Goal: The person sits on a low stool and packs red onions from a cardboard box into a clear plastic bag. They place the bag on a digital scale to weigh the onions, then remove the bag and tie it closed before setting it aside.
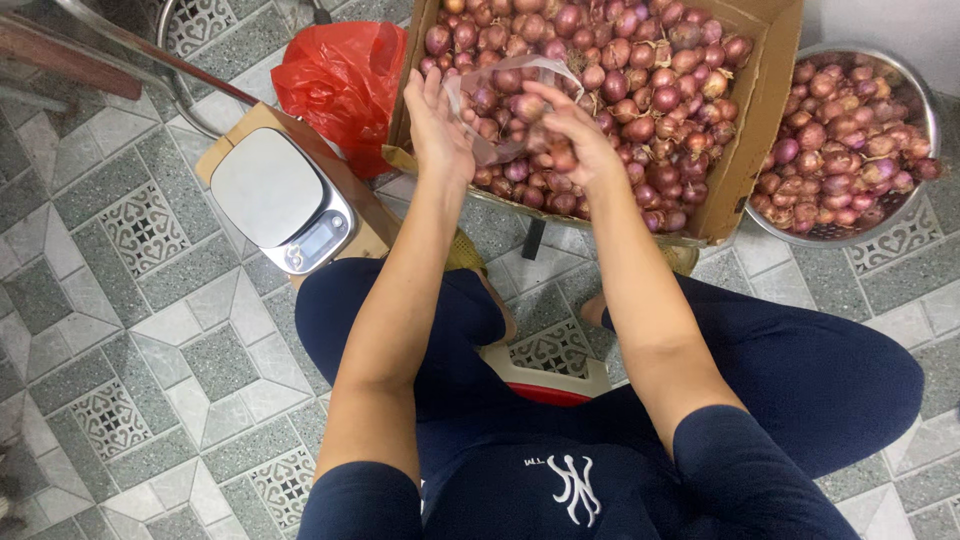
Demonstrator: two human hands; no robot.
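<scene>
A smooth steel kitchen scale [283,200] and a crinkled red plastic bag [343,75] are seen at left. A thin clear bag [505,90], limp, light and likely slippery, is held open over the cardboard box [762,110] of papery shallots [640,90]: its edge is pinched by the left hand [437,125], while a shallot is grasped in the right hand [572,135]. The bag is best gripped at its rim.

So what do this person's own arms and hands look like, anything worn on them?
Both arms are bare from the upper arm down. Short dark navy sleeves cover only the tops of the arms. The left hand and right hand wear no gloves, and no rings, watch or bracelets show.
</scene>
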